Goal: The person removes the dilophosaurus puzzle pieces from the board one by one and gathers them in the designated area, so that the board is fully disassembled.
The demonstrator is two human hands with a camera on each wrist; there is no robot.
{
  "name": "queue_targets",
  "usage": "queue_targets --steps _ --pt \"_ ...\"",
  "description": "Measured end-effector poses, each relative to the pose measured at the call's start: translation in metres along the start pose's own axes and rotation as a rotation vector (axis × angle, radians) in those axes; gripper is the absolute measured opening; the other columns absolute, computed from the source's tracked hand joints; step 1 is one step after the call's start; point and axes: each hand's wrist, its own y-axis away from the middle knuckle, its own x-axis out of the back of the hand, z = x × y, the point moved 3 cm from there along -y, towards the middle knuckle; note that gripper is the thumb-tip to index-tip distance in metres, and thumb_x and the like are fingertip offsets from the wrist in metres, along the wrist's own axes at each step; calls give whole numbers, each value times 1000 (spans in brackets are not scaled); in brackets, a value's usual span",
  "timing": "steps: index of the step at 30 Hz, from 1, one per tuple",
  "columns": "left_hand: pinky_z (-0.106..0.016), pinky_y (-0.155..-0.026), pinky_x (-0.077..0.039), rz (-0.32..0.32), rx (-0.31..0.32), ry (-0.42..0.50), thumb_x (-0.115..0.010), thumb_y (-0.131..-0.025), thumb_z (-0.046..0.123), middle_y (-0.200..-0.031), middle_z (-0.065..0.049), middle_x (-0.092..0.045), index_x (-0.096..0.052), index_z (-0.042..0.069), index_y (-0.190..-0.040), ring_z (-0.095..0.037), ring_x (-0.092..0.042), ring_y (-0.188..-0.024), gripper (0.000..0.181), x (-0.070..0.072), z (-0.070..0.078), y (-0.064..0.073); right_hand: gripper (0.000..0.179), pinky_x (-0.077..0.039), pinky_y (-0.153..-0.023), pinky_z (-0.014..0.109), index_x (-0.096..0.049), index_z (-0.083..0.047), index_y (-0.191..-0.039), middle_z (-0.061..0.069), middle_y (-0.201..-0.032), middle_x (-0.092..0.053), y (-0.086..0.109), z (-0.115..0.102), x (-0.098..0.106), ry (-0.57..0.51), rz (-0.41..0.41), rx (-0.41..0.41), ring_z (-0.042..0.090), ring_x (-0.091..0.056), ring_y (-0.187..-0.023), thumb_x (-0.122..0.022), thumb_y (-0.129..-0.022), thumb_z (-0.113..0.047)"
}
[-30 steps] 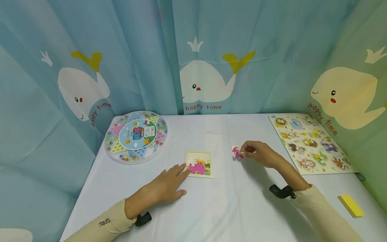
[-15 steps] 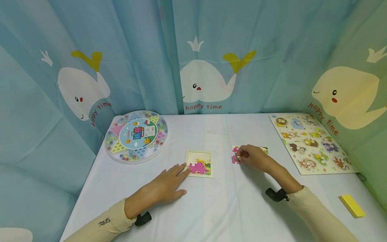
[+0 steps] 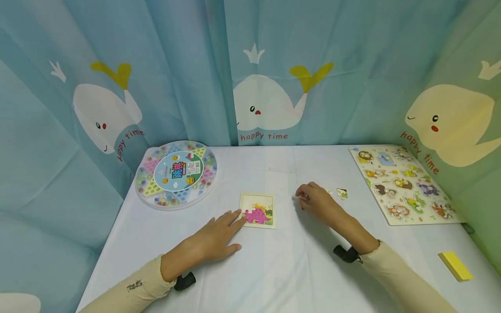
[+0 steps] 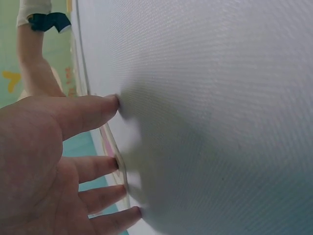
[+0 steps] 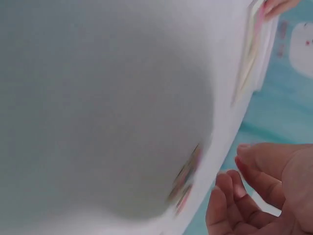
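Note:
A small square puzzle tray (image 3: 254, 200), partly filled with pink dinosaur pieces, lies mid-table in the head view. My left hand (image 3: 216, 238) rests beside it, fingers spread and fairly straight, fingertips at its left edge. To the right of the tray my right hand (image 3: 318, 202) hovers over the cloth with thumb and index finger pinched together. A thin pale edge of a puzzle piece (image 3: 297, 197) shows at those fingertips; the rest is hidden. In the right wrist view, blurred puzzle pieces (image 5: 185, 177) lie on the table below this hand. Another puzzle piece (image 3: 342, 193) lies beyond the right wrist.
A round Chinese checkers box (image 3: 178, 174) with coloured marbles sits at the back left. At the back right lies an animal peg puzzle board (image 3: 403, 184). A yellow block (image 3: 455, 266) is near the right edge. A whale-print curtain (image 3: 270, 104) hangs behind the white table.
My right hand has shifted left, nearer the tray, uncovering loose pieces on its right. The pink pieces seen under its fingers earlier are now mostly hidden. My left hand has stayed still.

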Motion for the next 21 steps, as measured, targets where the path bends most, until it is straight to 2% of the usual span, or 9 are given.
queue_targets --steps 7,10,15,21 --pt "-67 -119 -35 3 2 8 -69 -102 40 -173 -10 -31 -40 14 -164 -36 -31 -158 73 0 0 0 16 -56 -81 38 -69 1 -115 9 -99 -69 -18 -37 -30 -128 -98 9 22 -65 -91 -69 -100 -5" --pt "-67 -119 -35 4 0 12 -69 -102 40 -173 -10 -31 -40 14 -164 -37 -31 -158 73 1 -1 0 21 -58 -83 37 -69 2 -120 9 -102 -69 -22 -51 -43 -149 -133 -1 22 -66 -94 -69 -101 -6" --pt "-67 -119 -35 6 -8 20 -69 -102 38 -172 -11 -31 -40 13 -164 -37 -31 -158 72 1 -1 1 29 -59 -87 38 -66 3 -126 12 -109 -64 -25 -68 -60 -142 -158 -26 23 -65 -97 -72 -99 -5" --pt "-67 -119 -35 4 -9 19 -69 -103 39 -173 -11 -30 -40 13 -164 -37 -31 -158 72 1 -2 1 32 -56 -87 36 -62 3 -127 11 -106 -59 -26 -73 -67 -104 -185 -21 21 -58 -94 -74 -98 -4"
